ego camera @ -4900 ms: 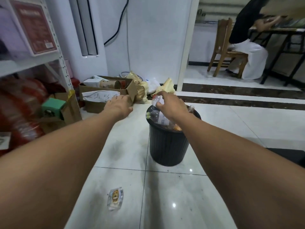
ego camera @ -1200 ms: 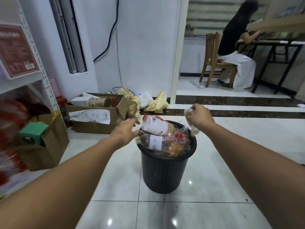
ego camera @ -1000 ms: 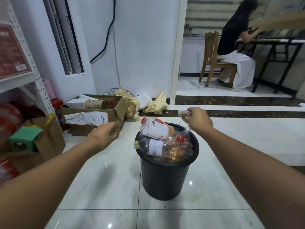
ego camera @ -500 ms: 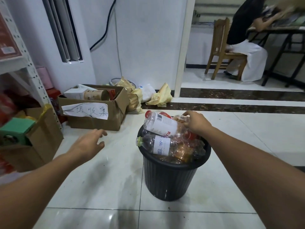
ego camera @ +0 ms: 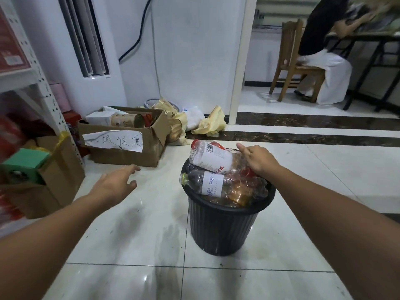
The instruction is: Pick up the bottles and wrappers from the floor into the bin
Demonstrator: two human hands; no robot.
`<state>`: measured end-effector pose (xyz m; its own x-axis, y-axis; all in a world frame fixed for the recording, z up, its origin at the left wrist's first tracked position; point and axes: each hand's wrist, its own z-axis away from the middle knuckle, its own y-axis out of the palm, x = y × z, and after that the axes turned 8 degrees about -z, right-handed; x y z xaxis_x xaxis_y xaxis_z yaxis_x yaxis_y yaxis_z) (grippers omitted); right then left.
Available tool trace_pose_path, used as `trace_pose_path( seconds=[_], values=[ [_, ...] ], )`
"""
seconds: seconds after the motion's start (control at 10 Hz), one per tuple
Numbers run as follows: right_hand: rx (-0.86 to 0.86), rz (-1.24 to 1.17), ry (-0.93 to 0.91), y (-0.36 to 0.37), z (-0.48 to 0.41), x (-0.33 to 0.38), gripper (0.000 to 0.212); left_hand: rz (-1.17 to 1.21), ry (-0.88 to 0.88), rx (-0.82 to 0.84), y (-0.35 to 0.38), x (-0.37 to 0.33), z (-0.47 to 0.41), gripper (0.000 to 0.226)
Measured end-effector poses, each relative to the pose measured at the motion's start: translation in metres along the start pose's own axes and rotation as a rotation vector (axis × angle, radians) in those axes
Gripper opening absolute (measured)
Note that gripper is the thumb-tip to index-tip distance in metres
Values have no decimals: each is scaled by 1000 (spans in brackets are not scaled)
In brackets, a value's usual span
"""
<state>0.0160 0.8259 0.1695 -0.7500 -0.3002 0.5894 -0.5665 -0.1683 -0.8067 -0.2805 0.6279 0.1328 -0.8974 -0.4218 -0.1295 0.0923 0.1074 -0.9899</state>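
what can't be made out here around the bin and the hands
Head view only:
- Right hand: its back hides the palm and most fingers, so whether it holds anything is unclear.
- Bin: the top bottles and its dark wall hide whatever lies deeper.
- Shelf goods at the left edge: blurred and cut off by the frame.
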Motion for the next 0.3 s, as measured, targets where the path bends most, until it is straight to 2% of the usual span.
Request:
trace_pose_path(
  seconds=[0.1, 0.3],
  values=[
    [-12, 63, -21, -3, 7, 3, 57, -33, 6, -6, -11, -6, 0, 42],
    [-228, 404, -156, -19, 29, 20, 44, -69, -12, -72, -42, -31, 1, 53]
  ],
)
